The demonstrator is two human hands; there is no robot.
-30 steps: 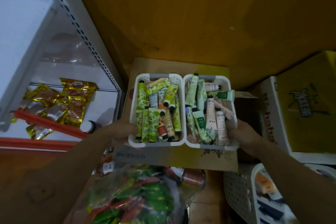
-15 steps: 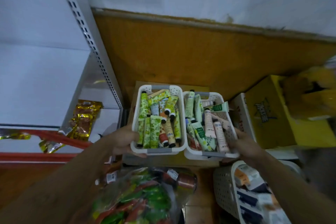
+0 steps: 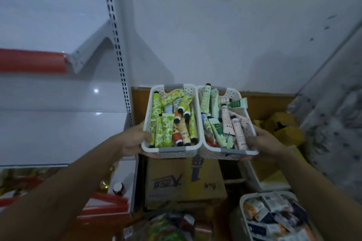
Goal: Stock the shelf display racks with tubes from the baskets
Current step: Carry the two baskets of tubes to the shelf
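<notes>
Two white perforated baskets, touching side by side, are held up between the hands; the left basket (image 3: 170, 149) is heaped with green and yellow patterned tubes (image 3: 166, 131), the right basket (image 3: 229, 152) with paler green and pink ones, too jumbled to count. The left hand (image 3: 135, 140) grips the left basket's outer wall and the right hand (image 3: 262, 141) grips the right basket's outer wall, fingers curled beneath; tube labels are too small to read. Below sits one cardboard box (image 3: 184, 180) with blurred, illegible print; a slotted shelf upright (image 3: 115, 35) stands at left.
</notes>
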